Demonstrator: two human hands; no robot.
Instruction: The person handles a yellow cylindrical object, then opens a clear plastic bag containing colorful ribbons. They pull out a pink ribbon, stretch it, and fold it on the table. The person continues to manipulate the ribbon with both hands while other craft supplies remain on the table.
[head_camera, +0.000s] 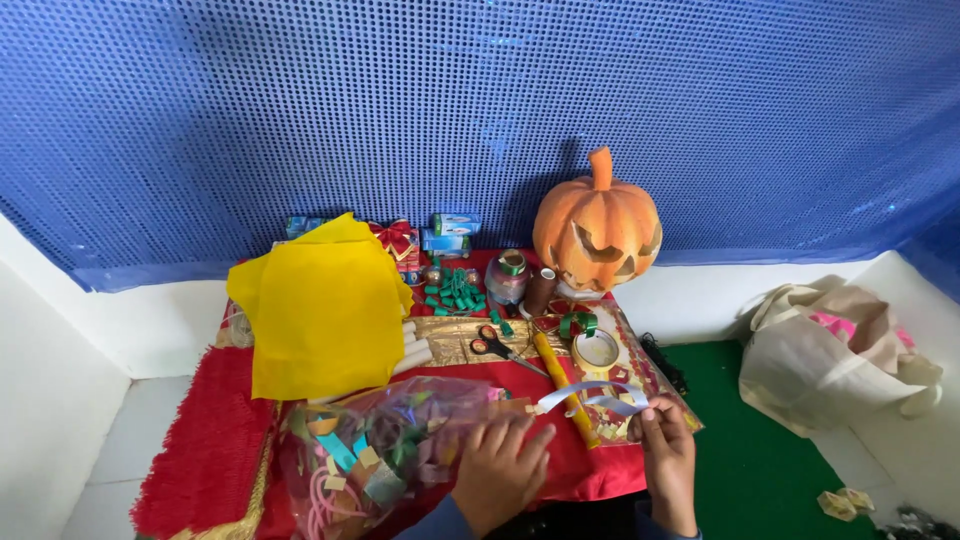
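At the near edge of the red cloth, a white paper strip is held up in a curl between two hands. The right hand is closed in a pinch on the strip's right end; the left hand lies with fingers loosely curled and half spread at the strip's left end, and whether that end is actually gripped cannot be told. Beneath and left of the left hand, a clear bag of coloured scraps is spread, touching the hand. Just behind the strip a yellow roll, a tape ring and scissors are laid close together, crowding the space beyond the hands. Farther back, yellow sheets cover the cloth's left part, with green beads and a spool beside them. A pumpkin lantern is stood against the blue wall. Well apart on the right, a beige tote is slumped on green floor.
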